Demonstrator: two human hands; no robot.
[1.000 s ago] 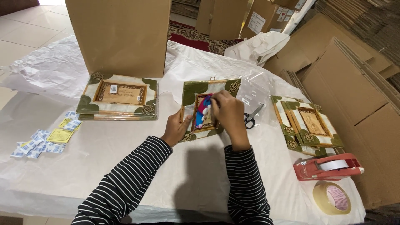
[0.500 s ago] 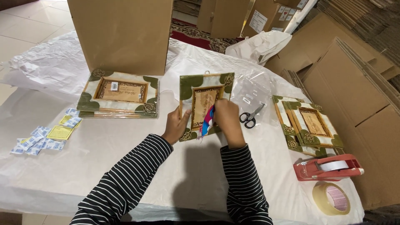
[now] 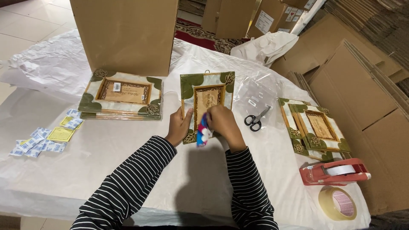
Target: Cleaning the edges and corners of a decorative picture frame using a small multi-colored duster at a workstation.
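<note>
Plaque (image 3: 207, 100): green-cornered, gold inner frame, propped upright; left hand (image 3: 179, 126) grips edge, right hand (image 3: 223, 123) pinches colourful cloth (image 3: 203, 135).

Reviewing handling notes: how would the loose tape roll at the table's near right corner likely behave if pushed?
The tape roll lies flat on its side, so it would probably slide, not roll. It sits close to the table edge and could drop off. As a hollow ring, it is likely light.
</note>
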